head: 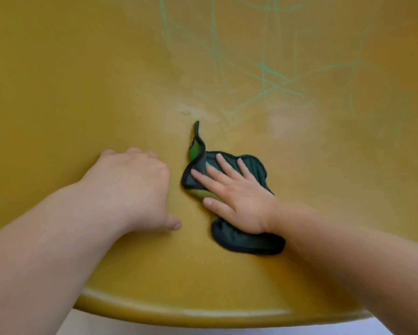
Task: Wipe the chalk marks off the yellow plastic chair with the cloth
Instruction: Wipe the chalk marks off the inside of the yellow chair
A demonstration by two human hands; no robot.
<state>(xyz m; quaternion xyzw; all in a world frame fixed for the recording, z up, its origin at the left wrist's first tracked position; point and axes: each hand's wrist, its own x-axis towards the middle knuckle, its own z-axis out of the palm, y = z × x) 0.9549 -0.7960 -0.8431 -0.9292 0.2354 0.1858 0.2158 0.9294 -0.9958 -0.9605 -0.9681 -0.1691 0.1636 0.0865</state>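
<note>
The yellow plastic chair (70,93) fills nearly the whole head view. Green chalk marks (266,73) cross its upper right part, on the curve from seat to back. A crumpled dark green cloth (246,240) lies on the seat at centre. My right hand (237,197) presses flat on the cloth with straight, spread fingers. My left hand (133,184) rests on the bare seat just left of the cloth, its fingers bent under and holding nothing.
The chair's rounded front edge (203,313) runs along the bottom of the view, with pale floor (227,331) below it. A faint whitish smear (285,124) sits above the cloth.
</note>
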